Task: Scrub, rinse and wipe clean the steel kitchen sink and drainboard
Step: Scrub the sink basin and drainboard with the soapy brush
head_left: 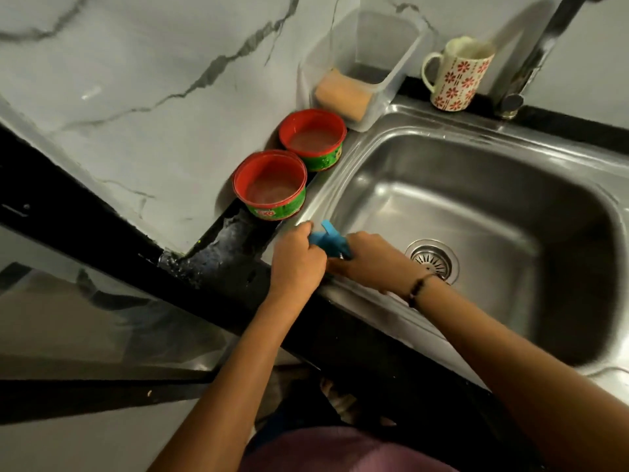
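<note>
Both hands meet over the near-left corner of the steel sink (476, 206), at about eight o'clock from the drain (431, 259), and share a blue cloth (328, 240). The left hand (296, 258) has its fingers curled round one end of it; the right hand (367, 258) grips the other end, knuckles up, with a dark band at its wrist. This looks like wringing or folding the cloth before the wiping step, though the blur leaves that open. The basin looks wet and free of suds, so scrubbing and rinsing are probably done. The next move calls for flattening the cloth and sweeping it along the rim toward twelve o'clock. Both forearms reach in from six o'clock, converging. Two red tubs (270, 183) stand on the counter (218, 267) at ten o'clock, just beside the rim.
</note>
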Tool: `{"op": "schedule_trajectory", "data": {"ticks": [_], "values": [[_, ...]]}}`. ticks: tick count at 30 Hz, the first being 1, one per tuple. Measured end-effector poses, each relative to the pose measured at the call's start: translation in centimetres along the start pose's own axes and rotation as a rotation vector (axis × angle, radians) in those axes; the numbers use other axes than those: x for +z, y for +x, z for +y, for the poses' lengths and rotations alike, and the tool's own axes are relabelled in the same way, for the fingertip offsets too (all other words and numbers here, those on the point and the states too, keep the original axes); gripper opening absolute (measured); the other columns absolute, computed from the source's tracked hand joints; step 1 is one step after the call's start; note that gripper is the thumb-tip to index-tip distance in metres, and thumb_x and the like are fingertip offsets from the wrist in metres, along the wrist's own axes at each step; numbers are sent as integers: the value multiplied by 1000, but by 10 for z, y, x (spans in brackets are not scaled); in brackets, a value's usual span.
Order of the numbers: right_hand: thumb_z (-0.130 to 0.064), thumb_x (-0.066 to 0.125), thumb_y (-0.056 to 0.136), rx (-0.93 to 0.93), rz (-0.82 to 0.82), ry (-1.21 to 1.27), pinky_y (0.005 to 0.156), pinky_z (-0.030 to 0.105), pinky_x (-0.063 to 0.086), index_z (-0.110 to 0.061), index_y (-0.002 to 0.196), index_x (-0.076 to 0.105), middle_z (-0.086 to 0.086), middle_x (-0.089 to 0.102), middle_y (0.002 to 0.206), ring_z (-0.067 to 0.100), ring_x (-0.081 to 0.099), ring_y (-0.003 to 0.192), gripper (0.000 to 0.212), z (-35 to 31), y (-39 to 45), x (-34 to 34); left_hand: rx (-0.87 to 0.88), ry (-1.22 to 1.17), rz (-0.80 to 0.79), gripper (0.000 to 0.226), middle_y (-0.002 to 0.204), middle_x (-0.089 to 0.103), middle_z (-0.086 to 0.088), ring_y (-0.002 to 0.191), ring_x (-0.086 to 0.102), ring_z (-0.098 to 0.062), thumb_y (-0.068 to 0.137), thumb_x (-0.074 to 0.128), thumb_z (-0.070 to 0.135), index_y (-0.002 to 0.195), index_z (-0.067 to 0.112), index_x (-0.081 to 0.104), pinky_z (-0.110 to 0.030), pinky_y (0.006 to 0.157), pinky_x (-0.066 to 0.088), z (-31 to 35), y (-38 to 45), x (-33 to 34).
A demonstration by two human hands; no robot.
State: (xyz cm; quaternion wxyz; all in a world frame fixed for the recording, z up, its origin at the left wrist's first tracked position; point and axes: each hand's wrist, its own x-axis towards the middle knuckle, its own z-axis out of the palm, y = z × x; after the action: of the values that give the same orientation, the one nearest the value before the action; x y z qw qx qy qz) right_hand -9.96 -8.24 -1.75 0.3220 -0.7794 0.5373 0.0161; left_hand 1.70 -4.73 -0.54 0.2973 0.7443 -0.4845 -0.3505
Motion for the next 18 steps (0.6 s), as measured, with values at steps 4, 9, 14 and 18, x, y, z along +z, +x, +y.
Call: {"op": "schedule_trajectory", "data": {"ticks": [4,9,14,18], "values": [[-35,53,93,157,37,442,36,23,35,-8,93,53,6,49,61,14,41,34,27,-11,4,-9,0,-97,20,65,143,42,-6,132,37,-19,83,41,-4,143,17,34,-29,109,28,-3,11,-12],[-14,52,92,203,192,721,38,24,34,-16,85,44,6,43,67,12,36,39,11,-27,-3,-27,42,-178,-109,64,139,48,-3,128,42,-17,82,41,-5,141,19,38,-27,106,33,-14,12,-16],[-10,54,87,42,294,530,49,26,38,-16,104,47,-4,44,70,11,43,50,19,-58,11,-35,50,-250,-159,63,134,52,0,127,44,-16,76,39,6,136,21,46,-24,99,35,-12,21,-25],[-12,52,89,-16,331,283,53,16,35,-14,126,45,-5,49,86,12,48,71,38,-81,29,-36,71,-278,-205,77,138,49,1,131,40,-14,63,33,14,138,20,43,-29,106,35,-12,23,-33]]}}
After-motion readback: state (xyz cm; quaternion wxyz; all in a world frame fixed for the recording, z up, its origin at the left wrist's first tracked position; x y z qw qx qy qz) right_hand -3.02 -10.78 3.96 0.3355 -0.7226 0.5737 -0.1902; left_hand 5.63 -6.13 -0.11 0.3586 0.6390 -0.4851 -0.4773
